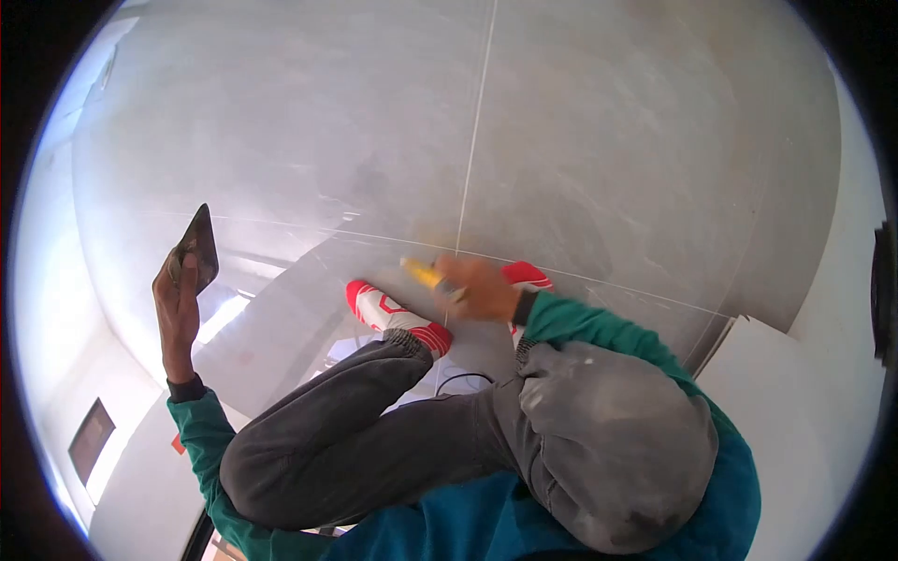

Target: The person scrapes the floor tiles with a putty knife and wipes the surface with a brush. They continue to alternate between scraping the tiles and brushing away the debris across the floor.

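Out to the left, my left hand [178, 304] is raised and closed on a dark, thin flat plate [205, 245] with a pointed upper corner. My right hand [479, 288], low in front of my feet, grips a yellow tool [423, 272] whose light tip points left. Motion blurs this hand and the tool, so I cannot tell the tool's exact kind. Beneath both hands spreads the grey tiled floor [599, 131]; the tool is near the crossing of its pale joints.
My red-and-white socked left foot [385, 307] is just beside the tool, and the other foot [527, 274] is partly behind my right hand. A black cable [465, 376] curves between my legs. White boards [762, 360] are at the right, below a white wall [856, 224].
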Tool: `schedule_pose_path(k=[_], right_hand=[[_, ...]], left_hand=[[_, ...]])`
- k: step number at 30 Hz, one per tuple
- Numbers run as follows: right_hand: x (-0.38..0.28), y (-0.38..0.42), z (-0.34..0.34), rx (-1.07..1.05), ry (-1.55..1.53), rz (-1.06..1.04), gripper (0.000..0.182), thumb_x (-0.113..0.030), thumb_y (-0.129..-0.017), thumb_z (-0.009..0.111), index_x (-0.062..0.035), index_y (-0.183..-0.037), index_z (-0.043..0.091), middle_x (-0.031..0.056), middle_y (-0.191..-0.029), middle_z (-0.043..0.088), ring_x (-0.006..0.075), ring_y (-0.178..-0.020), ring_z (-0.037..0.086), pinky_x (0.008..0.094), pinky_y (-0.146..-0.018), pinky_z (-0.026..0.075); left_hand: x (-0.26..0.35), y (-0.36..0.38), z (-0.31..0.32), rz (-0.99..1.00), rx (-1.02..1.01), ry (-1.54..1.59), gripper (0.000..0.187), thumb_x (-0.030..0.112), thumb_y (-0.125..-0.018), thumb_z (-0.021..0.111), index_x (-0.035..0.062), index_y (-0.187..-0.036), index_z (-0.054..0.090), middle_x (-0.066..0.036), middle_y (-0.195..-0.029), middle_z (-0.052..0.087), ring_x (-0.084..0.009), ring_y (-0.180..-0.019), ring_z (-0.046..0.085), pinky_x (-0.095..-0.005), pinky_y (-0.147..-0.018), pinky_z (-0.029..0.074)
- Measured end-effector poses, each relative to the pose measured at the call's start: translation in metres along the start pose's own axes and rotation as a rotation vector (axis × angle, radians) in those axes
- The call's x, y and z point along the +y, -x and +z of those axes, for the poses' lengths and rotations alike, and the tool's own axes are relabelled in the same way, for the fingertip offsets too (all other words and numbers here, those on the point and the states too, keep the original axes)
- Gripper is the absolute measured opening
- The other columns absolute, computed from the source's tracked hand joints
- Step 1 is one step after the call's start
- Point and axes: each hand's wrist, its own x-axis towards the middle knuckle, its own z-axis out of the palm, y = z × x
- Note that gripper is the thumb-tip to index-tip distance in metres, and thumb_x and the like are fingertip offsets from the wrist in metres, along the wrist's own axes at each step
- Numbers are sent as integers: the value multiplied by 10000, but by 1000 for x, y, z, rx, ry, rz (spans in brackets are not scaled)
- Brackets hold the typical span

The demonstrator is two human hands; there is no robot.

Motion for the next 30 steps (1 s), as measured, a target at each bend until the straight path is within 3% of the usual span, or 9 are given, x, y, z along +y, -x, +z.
schedule_pose_path(k=[3, 6, 7, 8, 12, 14, 22, 25, 30], right_hand=[[18, -14, -16, -122, 128, -210, 292, -147, -671, 600, -93, -948, 528, 128, -827, 579, 314, -782, 579, 406, -642, 471], [105, -80, -137, 245, 631, -87, 182, -232, -752, 536, -106, -880, 567, 90, -749, 606, 294, -675, 592, 428, -567, 468], [79, -110, -201, 396, 738, 171, 215, -259, -790, 503, -65, -862, 559, 129, -726, 607, 330, -635, 583, 442, -534, 461], [64, -134, -254, 647, 882, 27, 235, -259, -814, 478, -42, -862, 553, 147, -764, 608, 346, -657, 579, 454, -548, 464], [14, -138, -359, 637, 1143, 48, 272, -272, -803, 526, -41, -939, 572, 177, -878, 605, 361, -791, 564, 447, -667, 458], [-31, -116, -332, 718, 1041, -224, 264, -278, -792, 583, -26, -864, 550, 162, -778, 577, 333, -739, 558, 390, -632, 440], [-112, -97, -263, 343, 966, -231, 274, -231, -837, 543, -9, -995, 521, 144, -831, 569, 285, -750, 559, 341, -643, 431], [-142, -107, -263, 246, 981, -72, 354, -217, -833, 551, -27, -1126, 493, 145, -952, 568, 284, -843, 558, 333, -719, 439], [-154, -107, -284, 159, 1203, -237, 405, -212, -804, 593, -33, -1150, 482, 155, -998, 558, 304, -880, 547, 351, -767, 435]], left_hand=[[5, -1, -3, 36, 67, -6, 411, 337, -899, 448, -46, -1011, 546, -95, -812, 566, -160, -735, 492, -277, -683, 416], [10, -3, -1, 85, 70, 103, 382, 309, -897, 463, -44, -1015, 548, -82, -817, 567, -139, -739, 497, -260, -676, 422], [10, -2, -3, 114, 62, 199, 365, 290, -896, 470, -44, -1019, 548, -74, -819, 566, -126, -743, 498, -250, -674, 425], [16, 0, -4, 142, 55, 237, 328, 248, -893, 482, -43, -1031, 546, -61, -829, 560, -113, -753, 498, -236, -676, 427], [17, 15, 4, 251, 151, 354, 226, 190, -881, 503, -26, -927, 554, -21, -736, 516, -85, -688, 456, -233, -606, 405], [-9, 28, 34, 193, 197, 611, 220, 201, -877, 519, -13, -853, 562, -3, -709, 540, -70, -661, 483, -229, -574, 414], [-27, 79, 245, -319, 193, 1121, 264, 224, -858, 513, -23, -893, 598, -28, -776, 594, -90, -683, 514, -262, -607, 434], [-20, 108, 336, -313, 121, 1162, 268, 241, -863, 516, -14, -883, 596, -11, -713, 564, -82, -645, 488, -268, -581, 424], [18, 143, 343, -198, -46, 1398, 280, 264, -869, 518, -4, -877, 597, -13, -672, 556, -85, -615, 482, -263, -559, 413]])
